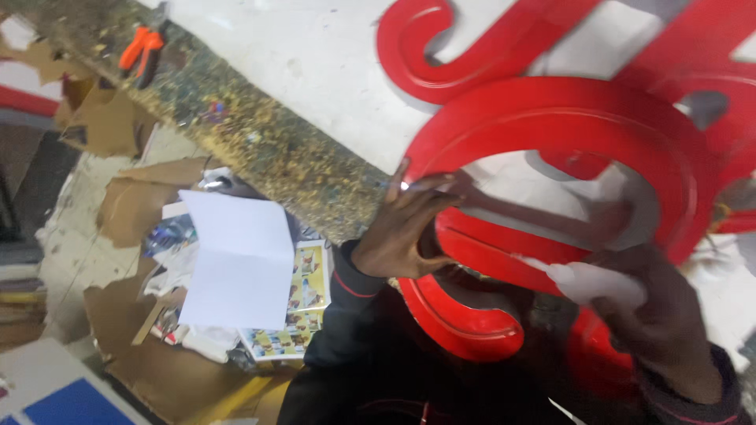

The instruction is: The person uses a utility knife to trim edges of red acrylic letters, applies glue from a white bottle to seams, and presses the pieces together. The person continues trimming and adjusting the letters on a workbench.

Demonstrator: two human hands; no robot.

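Red plastic sign letter (567,118), a big glossy curved shape with a raised rim, lies face up on the white tabletop (315,63), its lower curl overhanging the near edge toward the person. Its open loop sits between the two hands, so both reach it without stretching.

Left hand (402,228) presses on the letter's left outer rim, fingers spread and curled over the edge, thumb underneath or behind; it grips the letter itself and steadies it. Right hand (661,315) is closed around a white squeeze tube (587,282), held low and right of the loop. The tube's long axis runs from lower right to upper left, its narrow tip pointing at the letter's inner red band, touching it or just short of it; blur keeps me from telling which.

More red letters (441,47) lie farther back on the table, close to the held one. The table's rough speckled edge (260,149) runs diagonally down to the left hand. Orange-handled pliers (140,49) rest on that edge, well apart. Below, on the floor, a folded white sheet (236,260), printed leaflets (303,291) and torn cardboard (134,205).
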